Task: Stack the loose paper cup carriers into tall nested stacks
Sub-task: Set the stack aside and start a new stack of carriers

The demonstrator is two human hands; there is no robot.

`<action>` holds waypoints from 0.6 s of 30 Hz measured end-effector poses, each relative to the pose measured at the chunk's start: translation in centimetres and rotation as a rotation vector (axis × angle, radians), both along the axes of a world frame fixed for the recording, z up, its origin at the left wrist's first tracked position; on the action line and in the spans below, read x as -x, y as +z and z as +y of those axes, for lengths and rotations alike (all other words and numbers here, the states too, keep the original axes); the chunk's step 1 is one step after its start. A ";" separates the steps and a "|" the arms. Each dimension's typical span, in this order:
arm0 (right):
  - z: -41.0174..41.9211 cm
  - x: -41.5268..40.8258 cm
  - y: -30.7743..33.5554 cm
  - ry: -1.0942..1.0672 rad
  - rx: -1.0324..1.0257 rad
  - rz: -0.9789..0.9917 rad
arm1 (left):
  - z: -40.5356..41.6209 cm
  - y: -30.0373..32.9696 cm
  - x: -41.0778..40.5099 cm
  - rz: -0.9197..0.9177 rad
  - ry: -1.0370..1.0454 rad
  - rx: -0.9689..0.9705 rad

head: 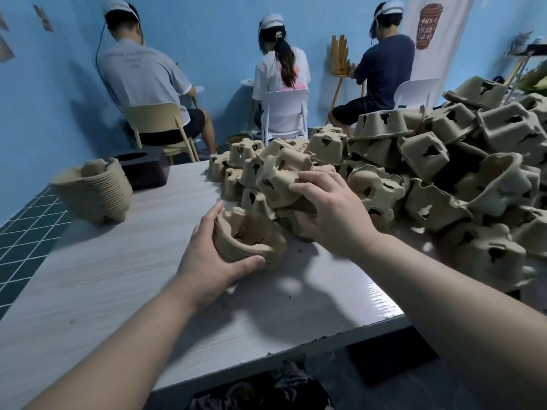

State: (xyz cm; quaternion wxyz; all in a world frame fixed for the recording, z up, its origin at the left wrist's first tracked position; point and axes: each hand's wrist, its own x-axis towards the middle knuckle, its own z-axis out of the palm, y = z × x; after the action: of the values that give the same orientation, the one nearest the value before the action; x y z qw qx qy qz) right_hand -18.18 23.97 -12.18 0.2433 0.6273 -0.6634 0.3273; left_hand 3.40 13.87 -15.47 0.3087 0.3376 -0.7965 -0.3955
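Grey desk (88, 285), blue wall behind. Left hand (207, 261) grips small nested stack (248, 238), opening up; right hand (331, 208), fingers curled round a loose carrier (284, 179), just above-right of it.

My right hand (331, 214) covers the near side of the carrier (281, 179) it grips. The loose carrier pile (461, 173) runs off the right edge. I can't read the blurred banner (429, 28) lettering.
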 end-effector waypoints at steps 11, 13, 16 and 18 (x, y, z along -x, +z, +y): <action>2.5 -2.7 -1.7 0.143 0.148 0.082 | 1.5 -0.2 -2.8 0.003 0.012 -0.012; 2.8 -3.3 -1.6 0.152 0.168 0.070 | 1.7 -0.1 -3.4 0.005 0.012 -0.009; 3.2 -4.4 -1.4 0.168 0.179 -0.036 | 2.0 -0.1 -4.3 0.016 0.018 -0.017; 3.4 -5.1 -1.4 0.163 0.171 -0.110 | 2.1 -0.1 -4.9 0.016 0.021 -0.023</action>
State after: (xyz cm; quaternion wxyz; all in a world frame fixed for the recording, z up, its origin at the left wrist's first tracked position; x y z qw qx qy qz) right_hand -13.03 27.34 -13.53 0.2316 0.6372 -0.5921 0.4356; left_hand 8.29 15.96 -15.53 0.3155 0.3462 -0.7858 -0.4039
